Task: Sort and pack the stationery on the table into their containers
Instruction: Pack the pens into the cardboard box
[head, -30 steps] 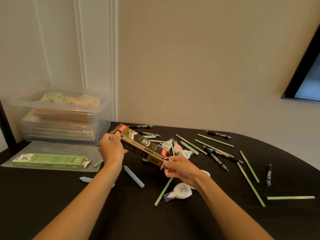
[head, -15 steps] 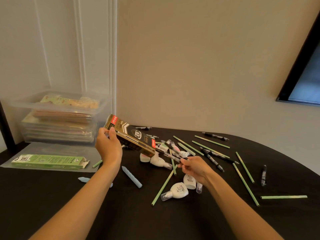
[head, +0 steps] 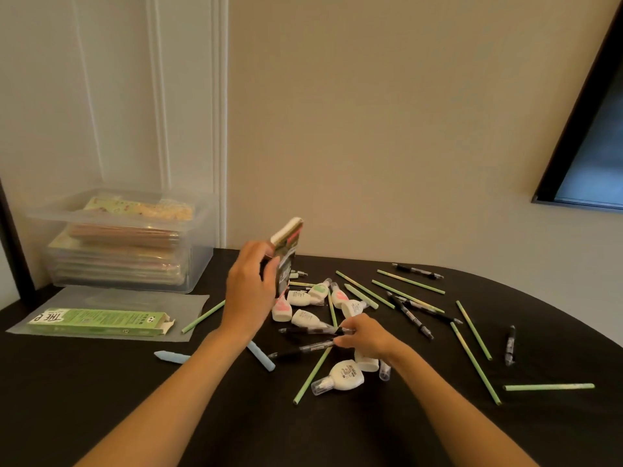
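My left hand [head: 249,291] grips a black and gold pen box [head: 286,254], tipped nearly upright over the black table [head: 101,399]. My right hand [head: 365,337] rests low on the table and pinches the ends of two black pens [head: 305,348] lying side by side. Several white correction-tape dispensers [head: 303,316] lie clustered under the box, and one more dispenser [head: 342,375] sits near my right wrist. Green pencils [head: 475,362] and other black pens [head: 413,315] are scattered to the right. A green pencil box [head: 97,321] lies open-ended at the left.
A clear plastic bin [head: 124,241] with stacked packets stands at the back left against the wall. Its flat lid [head: 111,298] lies under the green box. Two pale blue chalk-like sticks [head: 172,357] lie near my left forearm. The table edge curves away at the right.
My left hand swung the pen box from a slanted, lying position up to nearly vertical. My right hand moved down from the box mouth to the table with the pens.
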{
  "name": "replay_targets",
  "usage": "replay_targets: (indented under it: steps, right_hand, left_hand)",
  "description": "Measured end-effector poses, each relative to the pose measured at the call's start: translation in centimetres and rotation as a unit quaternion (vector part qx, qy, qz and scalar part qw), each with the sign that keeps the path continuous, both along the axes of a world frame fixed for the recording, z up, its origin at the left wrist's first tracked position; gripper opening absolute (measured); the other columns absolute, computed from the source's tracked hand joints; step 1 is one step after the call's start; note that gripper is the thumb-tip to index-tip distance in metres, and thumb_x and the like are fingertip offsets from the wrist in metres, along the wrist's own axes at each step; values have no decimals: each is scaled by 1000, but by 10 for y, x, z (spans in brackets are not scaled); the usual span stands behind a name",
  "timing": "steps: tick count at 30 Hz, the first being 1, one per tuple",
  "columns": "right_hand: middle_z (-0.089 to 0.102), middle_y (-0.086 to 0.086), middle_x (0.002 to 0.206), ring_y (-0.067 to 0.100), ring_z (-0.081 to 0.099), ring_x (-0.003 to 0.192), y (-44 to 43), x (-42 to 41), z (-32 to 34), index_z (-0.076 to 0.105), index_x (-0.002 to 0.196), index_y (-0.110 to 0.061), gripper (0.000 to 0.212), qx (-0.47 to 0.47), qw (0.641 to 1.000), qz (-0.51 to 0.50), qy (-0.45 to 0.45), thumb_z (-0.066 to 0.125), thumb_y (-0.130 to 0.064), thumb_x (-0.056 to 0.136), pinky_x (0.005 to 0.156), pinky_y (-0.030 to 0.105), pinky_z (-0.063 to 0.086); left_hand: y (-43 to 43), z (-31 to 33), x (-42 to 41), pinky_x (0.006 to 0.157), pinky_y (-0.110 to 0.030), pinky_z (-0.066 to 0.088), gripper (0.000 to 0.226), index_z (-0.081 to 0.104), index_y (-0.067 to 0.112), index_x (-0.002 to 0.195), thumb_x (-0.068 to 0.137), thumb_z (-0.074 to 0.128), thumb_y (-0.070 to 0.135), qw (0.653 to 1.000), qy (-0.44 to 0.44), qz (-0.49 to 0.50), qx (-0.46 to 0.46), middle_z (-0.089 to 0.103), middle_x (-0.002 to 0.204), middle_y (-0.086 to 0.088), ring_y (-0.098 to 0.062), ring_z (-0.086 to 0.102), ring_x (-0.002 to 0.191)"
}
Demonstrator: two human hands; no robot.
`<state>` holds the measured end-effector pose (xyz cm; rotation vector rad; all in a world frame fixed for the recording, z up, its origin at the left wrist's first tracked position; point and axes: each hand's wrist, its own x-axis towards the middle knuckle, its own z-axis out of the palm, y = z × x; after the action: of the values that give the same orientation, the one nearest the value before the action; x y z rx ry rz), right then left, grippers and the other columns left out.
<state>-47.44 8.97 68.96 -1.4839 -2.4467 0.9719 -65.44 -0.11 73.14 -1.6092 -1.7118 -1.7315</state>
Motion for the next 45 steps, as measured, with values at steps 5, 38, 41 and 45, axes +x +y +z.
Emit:
replay_targets:
  steps: [5, 38, 41, 45]
  right_hand:
    - [60, 6, 115, 18, 58, 103, -1, -6, -9, 58, 117, -12, 34, 98, 994, -52, -22, 66, -20, 85, 86, 26, 47]
    - [59, 15, 127, 28, 53, 120, -72, -28, 36, 51, 130, -15, 45, -315, 739, 25, 595, 45, -35, 90, 98, 42, 43]
    - [64, 9, 115, 20, 59, 106, -75, -35, 41, 58, 121, -15, 33, -245, 803, 7, 544, 40, -29, 97, 87, 34, 46]
    - [64, 3, 104, 13, 61, 94, -80, -39, 45, 61, 109, -15, 23, -175, 843, 2, 509, 41, -13, 97, 73, 24, 49]
  left_hand:
    - [-6, -6, 5, 68, -1, 35, 10, 62, 0, 88, 80, 65, -6, 992, 122, -6, -16, 62, 93, -16, -23, 62, 87]
    - [-55, -17, 4, 75, -19, 51, 27, 53, 31, 99, 83, 66, 12, 988, -92, -119, -41, 58, 102, 6, -4, 58, 94]
    - [-54, -19, 1, 75, -17, 50, 26, 53, 26, 99, 83, 65, 10, 987, -72, -131, -59, 53, 100, 13, -1, 56, 94]
    - [-56, -21, -3, 72, -10, 49, 22, 55, 21, 98, 83, 65, 10, 988, -45, -131, -74, 50, 98, 17, 0, 55, 92]
